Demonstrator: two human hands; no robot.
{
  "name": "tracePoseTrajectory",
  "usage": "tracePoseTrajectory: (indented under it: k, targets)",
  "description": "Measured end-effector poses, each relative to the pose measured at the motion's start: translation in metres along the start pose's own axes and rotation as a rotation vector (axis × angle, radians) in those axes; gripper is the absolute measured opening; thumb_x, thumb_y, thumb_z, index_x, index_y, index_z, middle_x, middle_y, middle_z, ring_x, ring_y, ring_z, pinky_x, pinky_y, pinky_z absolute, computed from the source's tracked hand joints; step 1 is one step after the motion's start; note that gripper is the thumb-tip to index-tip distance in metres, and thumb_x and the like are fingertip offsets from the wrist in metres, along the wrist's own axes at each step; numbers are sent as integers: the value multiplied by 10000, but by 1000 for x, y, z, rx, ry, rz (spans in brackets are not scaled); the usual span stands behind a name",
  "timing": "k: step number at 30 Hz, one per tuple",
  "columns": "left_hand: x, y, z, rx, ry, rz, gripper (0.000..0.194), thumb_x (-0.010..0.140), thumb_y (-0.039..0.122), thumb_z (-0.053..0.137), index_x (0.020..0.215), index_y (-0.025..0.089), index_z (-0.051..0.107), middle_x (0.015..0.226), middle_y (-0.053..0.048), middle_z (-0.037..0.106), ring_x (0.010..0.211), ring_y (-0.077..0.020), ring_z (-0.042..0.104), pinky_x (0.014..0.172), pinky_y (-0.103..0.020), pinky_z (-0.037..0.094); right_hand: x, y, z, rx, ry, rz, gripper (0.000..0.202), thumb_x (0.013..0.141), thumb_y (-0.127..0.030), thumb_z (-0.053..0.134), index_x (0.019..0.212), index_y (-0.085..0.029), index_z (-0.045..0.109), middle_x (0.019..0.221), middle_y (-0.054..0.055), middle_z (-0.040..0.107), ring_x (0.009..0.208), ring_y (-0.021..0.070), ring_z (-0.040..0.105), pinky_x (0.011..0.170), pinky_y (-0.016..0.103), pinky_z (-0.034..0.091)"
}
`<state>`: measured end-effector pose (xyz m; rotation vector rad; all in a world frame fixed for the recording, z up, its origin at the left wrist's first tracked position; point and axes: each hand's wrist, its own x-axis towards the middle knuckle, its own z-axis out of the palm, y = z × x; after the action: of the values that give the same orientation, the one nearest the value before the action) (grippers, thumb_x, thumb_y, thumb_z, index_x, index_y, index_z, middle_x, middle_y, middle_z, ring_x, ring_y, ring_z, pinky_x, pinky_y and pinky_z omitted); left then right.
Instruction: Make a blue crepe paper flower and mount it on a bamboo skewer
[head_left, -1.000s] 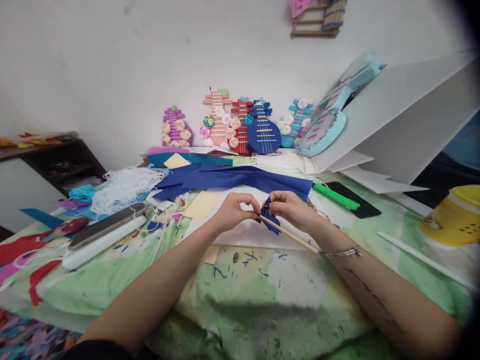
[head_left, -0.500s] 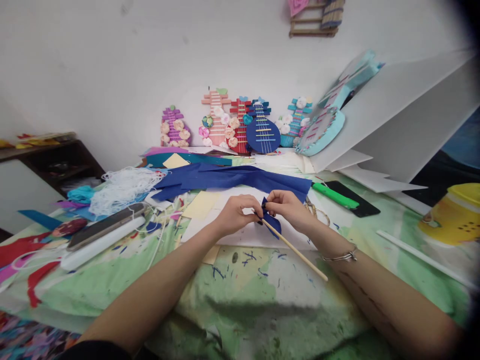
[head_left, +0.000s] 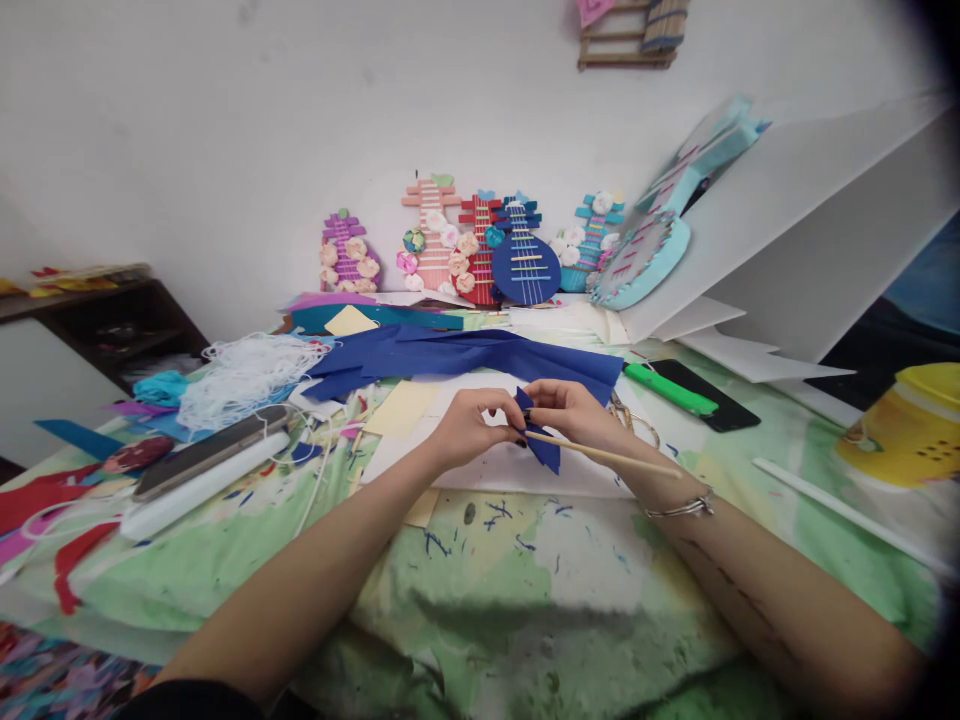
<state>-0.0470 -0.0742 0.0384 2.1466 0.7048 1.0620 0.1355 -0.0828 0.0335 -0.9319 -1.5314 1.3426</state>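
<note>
Small dark-blue felt piece pinched between both hands over the white sheet of paper at the middle of the green paint-flecked tablecloth. Left hand curled nearly closed, thumb and fingertips gripping the left edge of the felt. Right hand likewise almost closed, fingers clamped on the felt's upper right and on the thin wooden stick, which runs from the felt out rightward across the right wrist, just above the thin silver bangle. Felt just below and between the two thumbs, its lower point hanging toward the paper. Behind the hands, a long strip of blue felt cloth; to the right, a green-handled cutter; far right, a yellow plastic tub, blurred by the lens edge. Exact join of stick and felt hidden by the fingers; whether the felt wraps the stick, impossible to tell. Compared with half a second ago, stick swung from a steep down-right slant to nearly level, hands barely shifted.
</note>
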Motion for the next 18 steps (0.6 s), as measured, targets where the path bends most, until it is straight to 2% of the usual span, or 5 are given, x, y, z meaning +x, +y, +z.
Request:
tracePoseTrajectory:
  k: [4,11,15,18]
  targets:
    - [1,-2,-1,-26,25,-36,82,622,96,710,655,156,665,689,-7,652,678,-130,554,658,-252,379,-2,1,-6,23,-105,25,171,645,-235,708,758,-140,623,685,-3,615,594,106,542,567,238,390]
    - [1,0,0,-39,-30,-60,70,619,113,715,645,158,668,679,-6,654,676,-131,549,671,-259,380,1,4,-8,-215,-105,0,120,705,-251,656,714,-141,608,593,-42,531,530,76,454,502,216,307]
    - [1,0,1,-42,-39,-103,88,599,105,728,636,160,671,667,5,651,674,-124,544,681,-255,386,1,3,-5,-233,-70,-6,99,682,-227,648,711,-144,604,617,-39,547,562,85,478,534,222,341]
    - [3,-3,1,-111,-13,-189,105,571,81,727,625,147,666,653,4,648,652,-116,551,666,-251,405,2,3,-3,-146,27,28,141,673,-243,643,777,-153,609,683,-15,593,608,108,528,569,240,386]
